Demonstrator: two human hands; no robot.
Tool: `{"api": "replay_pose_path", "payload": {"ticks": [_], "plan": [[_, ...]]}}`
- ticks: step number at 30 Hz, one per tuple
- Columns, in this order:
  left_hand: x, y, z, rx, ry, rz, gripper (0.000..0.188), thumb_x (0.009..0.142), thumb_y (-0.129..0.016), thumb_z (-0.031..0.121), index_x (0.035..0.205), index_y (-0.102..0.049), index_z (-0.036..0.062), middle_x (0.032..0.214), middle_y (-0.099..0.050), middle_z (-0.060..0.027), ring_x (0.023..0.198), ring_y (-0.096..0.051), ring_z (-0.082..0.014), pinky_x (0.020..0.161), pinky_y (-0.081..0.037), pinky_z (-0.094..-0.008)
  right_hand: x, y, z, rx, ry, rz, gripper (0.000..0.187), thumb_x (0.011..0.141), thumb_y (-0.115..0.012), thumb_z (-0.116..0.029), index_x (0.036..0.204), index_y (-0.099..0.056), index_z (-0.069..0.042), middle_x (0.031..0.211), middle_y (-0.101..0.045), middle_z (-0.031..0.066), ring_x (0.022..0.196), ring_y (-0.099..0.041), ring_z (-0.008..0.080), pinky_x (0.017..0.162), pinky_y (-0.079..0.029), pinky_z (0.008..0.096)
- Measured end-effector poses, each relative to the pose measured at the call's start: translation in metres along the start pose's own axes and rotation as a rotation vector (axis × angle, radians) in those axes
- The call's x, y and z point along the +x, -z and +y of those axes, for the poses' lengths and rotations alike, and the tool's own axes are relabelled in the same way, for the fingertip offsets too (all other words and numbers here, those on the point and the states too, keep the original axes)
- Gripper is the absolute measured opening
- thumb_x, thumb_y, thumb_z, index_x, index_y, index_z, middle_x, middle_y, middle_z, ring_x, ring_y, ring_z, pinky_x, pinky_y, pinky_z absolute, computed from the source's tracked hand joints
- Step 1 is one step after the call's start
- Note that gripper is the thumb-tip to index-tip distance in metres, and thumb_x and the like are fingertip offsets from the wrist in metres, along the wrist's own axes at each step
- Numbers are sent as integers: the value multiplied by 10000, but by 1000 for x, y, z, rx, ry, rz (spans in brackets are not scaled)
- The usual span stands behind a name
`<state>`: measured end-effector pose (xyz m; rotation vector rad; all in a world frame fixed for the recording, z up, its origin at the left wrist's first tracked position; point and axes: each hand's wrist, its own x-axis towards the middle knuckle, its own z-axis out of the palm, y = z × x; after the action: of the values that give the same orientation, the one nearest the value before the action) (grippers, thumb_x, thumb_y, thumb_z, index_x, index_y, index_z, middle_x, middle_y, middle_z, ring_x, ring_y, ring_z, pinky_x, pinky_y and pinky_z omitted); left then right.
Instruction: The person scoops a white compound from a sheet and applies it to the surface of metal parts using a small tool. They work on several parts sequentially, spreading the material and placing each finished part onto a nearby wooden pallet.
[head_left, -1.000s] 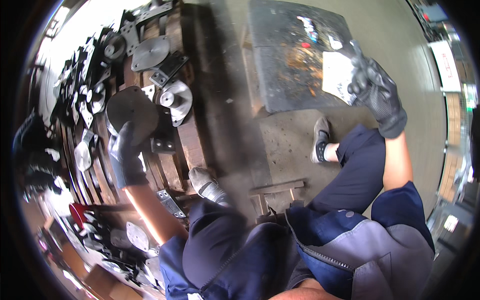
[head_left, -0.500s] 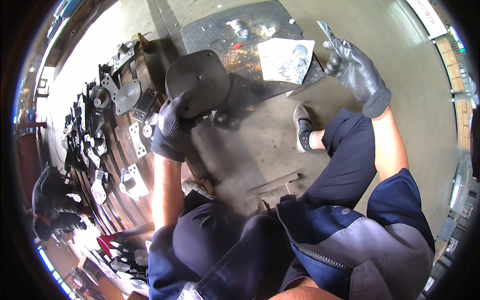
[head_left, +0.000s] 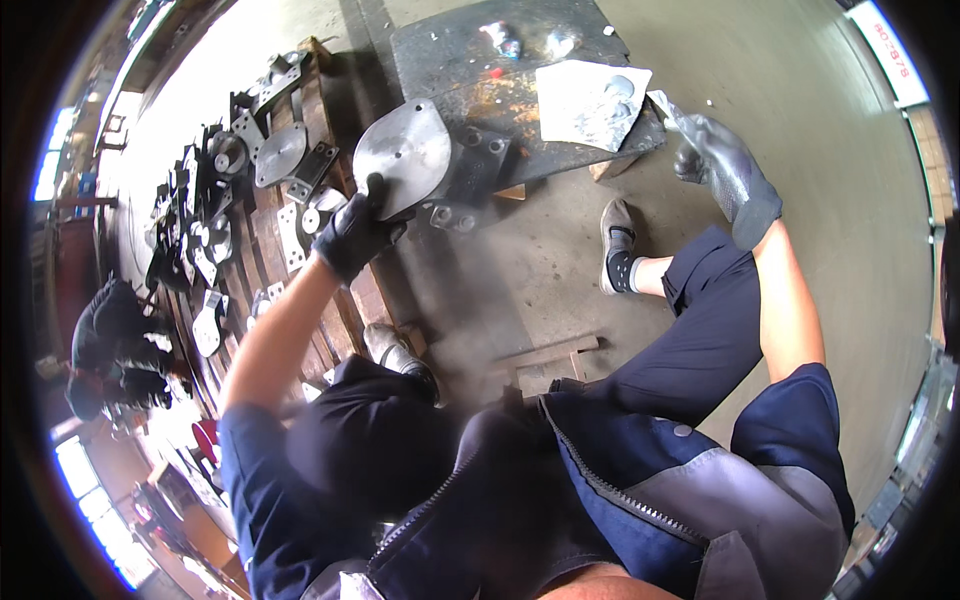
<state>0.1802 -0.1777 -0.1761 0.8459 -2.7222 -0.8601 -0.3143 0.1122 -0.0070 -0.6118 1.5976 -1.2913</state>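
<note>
My left hand (head_left: 358, 236), in a dark glove, grips the lower edge of a metal bracket with a rounded flat plate (head_left: 402, 158). Its thumb lies on the plate's face. Behind the plate, a darker base with bolt holes (head_left: 478, 158) juts out over the table's near edge. My right hand (head_left: 722, 165), gloved too and shiny on the fingers, is closed around a thin pale strip (head_left: 662, 106) that looks smeared with grey. The strip's tip is by the right edge of a white sheet (head_left: 590, 112) bearing grey smears, and I cannot tell whether they touch.
The sheet lies on a worn dark table (head_left: 440, 50) with crumpled scraps on top. At left, a wooden pallet (head_left: 315, 100) carries several similar metal brackets (head_left: 281, 155). Beyond it, a person in dark clothes (head_left: 118, 340) bends down. A low metal frame (head_left: 548, 353) sits by my feet.
My left hand has tilted the bracket, so its plate now looks bright rather than dark. My right hand has lowered the strip toward the sheet. The view has shifted slightly.
</note>
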Motion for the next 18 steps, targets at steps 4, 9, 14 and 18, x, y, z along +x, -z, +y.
{"api": "replay_pose_path", "payload": {"ticks": [4, 9, 14, 18], "plan": [[16, -13, 3, -204, -253, 118, 435, 937, -655, 401, 1230, -559, 94, 1097, -649, -125, 878, -652, -321, 673, -533, -414, 5, -3, 9, -24, 9, -27, 409, 980, -607, -426, 1172, -660, -69, 789, -607, -6, 734, -613, 116, 719, -512, 287], [43, -15, 87, -1035, 783, 395, 444, 970, -512, 589, 1256, -578, 256, 1173, -615, -34, 976, -595, -227, 671, -531, -381, 10, 8, 21, -153, -35, 107, 397, 963, -655, -465, 1088, -666, -88, 753, -607, -5, 679, -602, 109, 671, -506, 278], [42, -42, 47, -1136, 755, 655, 622, 944, -496, 661, 1350, -555, 194, 1204, -623, -69, 891, -606, -254, 616, -517, -382, 41, 5, 84, -436, 59, 168, 144, 1011, -522, -214, 1003, -611, -101, 709, -573, 11, 588, -550, 100, 569, -484, 298], [60, -44, 46, -1063, 775, 661, 633, 943, -518, 654, 1311, -618, 149, 1179, -654, -74, 836, -615, -243, 606, -506, -369, 55, 20, 106, -419, 251, 371, 98, 949, -595, -140, 879, -611, -73, 740, -522, -2, 651, -499, 83, 540, -425, 258]]}}
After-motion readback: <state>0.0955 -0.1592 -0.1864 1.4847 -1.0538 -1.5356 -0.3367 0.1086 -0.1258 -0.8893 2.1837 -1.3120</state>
